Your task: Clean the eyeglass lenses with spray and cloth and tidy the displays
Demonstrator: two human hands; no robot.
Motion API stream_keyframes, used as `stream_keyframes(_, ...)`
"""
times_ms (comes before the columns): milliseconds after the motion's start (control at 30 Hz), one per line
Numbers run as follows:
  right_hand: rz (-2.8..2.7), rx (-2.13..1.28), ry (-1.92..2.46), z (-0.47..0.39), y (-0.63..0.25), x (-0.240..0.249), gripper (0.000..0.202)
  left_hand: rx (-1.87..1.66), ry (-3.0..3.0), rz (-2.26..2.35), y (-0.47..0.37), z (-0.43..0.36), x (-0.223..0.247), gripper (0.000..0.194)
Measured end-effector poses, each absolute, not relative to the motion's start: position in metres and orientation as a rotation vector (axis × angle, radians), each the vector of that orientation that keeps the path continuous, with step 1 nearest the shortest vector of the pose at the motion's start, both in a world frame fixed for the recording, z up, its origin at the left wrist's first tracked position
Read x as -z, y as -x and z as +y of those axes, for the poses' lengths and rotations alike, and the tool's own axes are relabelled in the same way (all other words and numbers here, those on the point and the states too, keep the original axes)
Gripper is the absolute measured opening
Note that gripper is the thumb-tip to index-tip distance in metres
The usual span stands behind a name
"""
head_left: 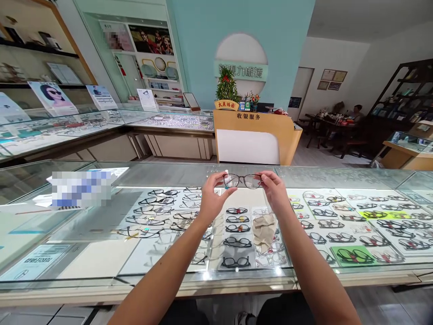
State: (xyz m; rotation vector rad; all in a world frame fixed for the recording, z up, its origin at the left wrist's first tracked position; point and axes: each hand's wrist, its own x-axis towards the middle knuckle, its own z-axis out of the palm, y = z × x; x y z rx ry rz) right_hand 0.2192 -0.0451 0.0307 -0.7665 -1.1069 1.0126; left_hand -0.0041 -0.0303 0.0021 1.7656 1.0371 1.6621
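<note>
A pair of eyeglasses (pixel 241 179) with thin dark rims is held up in front of me, above the far part of a glass display counter (pixel 189 273). My left hand (pixel 215 192) grips its left side, thumb stretched below the lens. At the other end, my right hand (pixel 274 189) pinches the right side near the hinge. Something small and white, with a bluish lower end, shows at the left lens; I cannot make out what it is. Below my right hand, a crumpled beige cloth (pixel 264 230) lies on the counter glass.
Rows of spectacle frames (pixel 237 241) fill the case below. Papers (pixel 81 189), partly blurred out, lie on the counter at left. Beyond stand a wooden cashier desk (pixel 291 131) with plants and more display cases (pixel 169 121). A person (pixel 356 113) sits at a table far right.
</note>
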Motion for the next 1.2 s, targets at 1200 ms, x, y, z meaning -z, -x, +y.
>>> stream_keyframes(1200, -1.621, -1.230, 0.878, -0.036, -0.221, -0.010, 0.034, -1.258, -1.850, 0.795, 0.016, -0.032, -0.011, 0.064)
